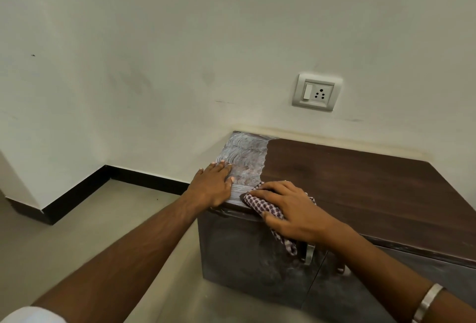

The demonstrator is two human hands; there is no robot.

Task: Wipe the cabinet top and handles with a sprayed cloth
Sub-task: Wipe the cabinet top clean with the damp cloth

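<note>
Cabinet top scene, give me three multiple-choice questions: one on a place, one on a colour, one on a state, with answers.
1. Where does the cloth lie?
A. on the floor
B. at the front edge of the cabinet top
C. over the wall socket

2. What colour is the skirting at the foot of the wall?
A. black
B. red
C. white

3. How is the left hand placed?
A. clenched in the air
B. gripping the metal handle
C. resting flat on the streaked part of the top

Answers: 1 B, the right hand presses it there, one end hanging over the front. 2 A, a black band runs along the floor. 3 C, its fingers lie straight on the pale streaks.
</note>
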